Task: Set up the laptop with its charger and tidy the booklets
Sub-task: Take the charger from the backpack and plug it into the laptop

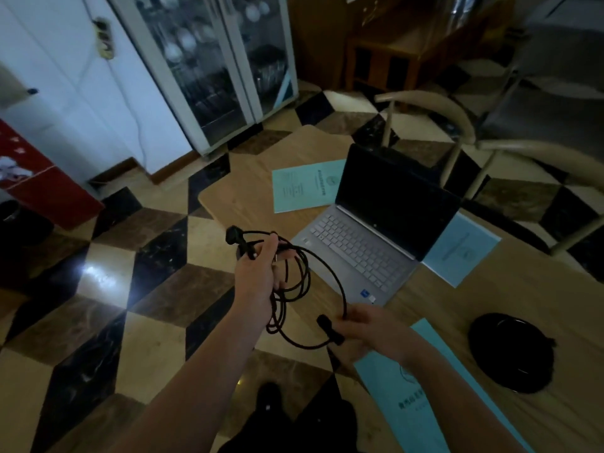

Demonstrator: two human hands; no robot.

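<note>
The desk has a pale wood-grain top with a matt finish. The laptop looks like brushed silver metal or plastic — which one cannot be told — and its screen is dark and glossy. The three booklets are matt light-blue paper. The charger cable looks like black, dull rubbery plastic. The floor is polished stone tile — glossy enough to throw back a bright glare. The cabinet doors are reflective glass.
</note>
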